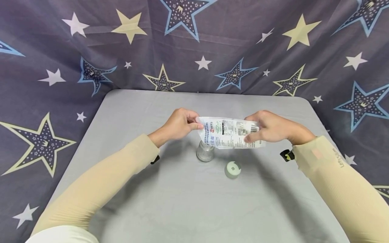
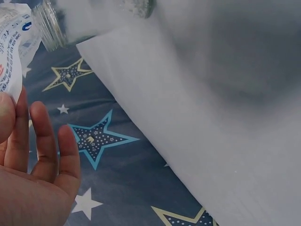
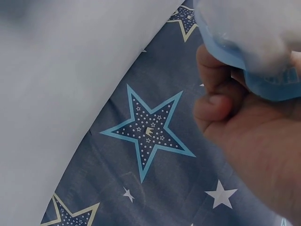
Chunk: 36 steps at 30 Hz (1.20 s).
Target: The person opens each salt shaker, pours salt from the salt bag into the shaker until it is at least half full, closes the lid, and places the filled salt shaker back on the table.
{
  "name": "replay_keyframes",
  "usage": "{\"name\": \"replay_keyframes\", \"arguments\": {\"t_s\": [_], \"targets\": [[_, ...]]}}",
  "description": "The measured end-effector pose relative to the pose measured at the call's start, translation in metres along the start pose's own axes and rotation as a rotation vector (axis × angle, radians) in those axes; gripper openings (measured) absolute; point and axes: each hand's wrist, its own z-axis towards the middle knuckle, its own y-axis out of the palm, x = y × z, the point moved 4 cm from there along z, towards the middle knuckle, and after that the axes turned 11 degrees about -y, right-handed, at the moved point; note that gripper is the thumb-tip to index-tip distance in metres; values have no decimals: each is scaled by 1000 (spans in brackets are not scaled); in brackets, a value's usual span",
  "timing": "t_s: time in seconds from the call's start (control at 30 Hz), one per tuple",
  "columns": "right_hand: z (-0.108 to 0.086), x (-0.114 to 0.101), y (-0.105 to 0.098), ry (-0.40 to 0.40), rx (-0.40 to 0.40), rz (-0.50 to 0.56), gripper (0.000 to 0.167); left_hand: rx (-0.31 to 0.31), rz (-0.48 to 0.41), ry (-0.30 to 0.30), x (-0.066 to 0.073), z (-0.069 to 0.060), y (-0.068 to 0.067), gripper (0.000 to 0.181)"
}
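A white printed salt bag (image 1: 226, 133) is held sideways above the table, its left end over a small glass jar (image 1: 205, 152). My left hand (image 1: 182, 125) pinches the bag's left corner between thumb and forefinger, the other fingers loosely spread in the left wrist view. My right hand (image 1: 267, 126) grips the bag's right end, and blue edging of the bag (image 3: 273, 87) shows in the right wrist view. The jar's threaded glass neck (image 2: 49, 26) is uncovered and close to the bag, with white grains near its base. A pale green round lid (image 1: 233, 168) lies to the jar's right.
Jar and lid stand on a grey-covered table (image 1: 194, 206). A dark star-patterned cloth (image 1: 182, 44) hangs behind the table and along its sides. A dark strap device (image 1: 287, 155) sits by the right sleeve's cuff.
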Motion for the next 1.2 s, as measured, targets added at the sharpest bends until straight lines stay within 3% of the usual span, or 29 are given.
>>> {"name": "replay_keyframes", "arguments": {"t_s": [1.2], "targets": [[2, 0, 2, 4, -13, 4, 17, 24, 5, 20, -3, 0, 1, 5]]}}
